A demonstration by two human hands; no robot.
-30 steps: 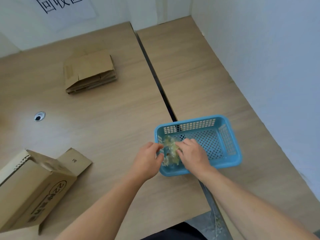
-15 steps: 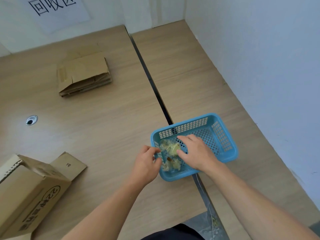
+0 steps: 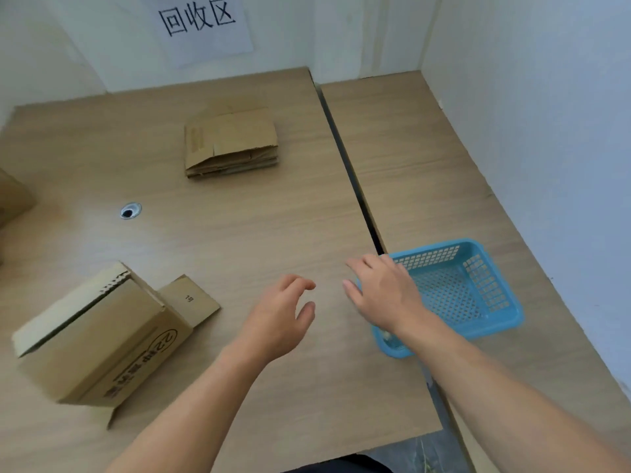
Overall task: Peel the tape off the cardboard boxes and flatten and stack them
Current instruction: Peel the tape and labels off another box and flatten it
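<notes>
Head view, both hands in the lower middle of the frame. Left hand (image 3: pixel 280 315) hovers above the light wooden tabletop (image 3: pixel 239 233), fingers loosely curled with the thumb apart, holding nothing. Right hand (image 3: pixel 386 295) is over the left rim of the blue perforated plastic basket (image 3: pixel 505 322), fingers fairly straight and spread, also holding nothing. The basket sits lower right, just right of the dark seam between the two tabletops; judged a bin for peeled tape, kept within reach of the right hand. A pale scrap shows at its near corner, too small to identify. The brown cardboard box with black printing (image 3: pixel 102 339) lies on its side at lower left, well apart from both hands. Its end flaps are open and one flap lies flat on the table, so it is judged already untaped and due next for flattening. The stack of flattened brown cardboard (image 3: pixel 232 141) lies at upper centre, edges roughly aligned, below a white paper sign with black characters (image 3: pixel 201 25) on the wall, which probably marks the collection spot. Another piece of cardboard (image 3: pixel 13 199) is cut off at the left edge. A round metal cable grommet (image 3: pixel 130 210) is set in the table, left of centre.
</notes>
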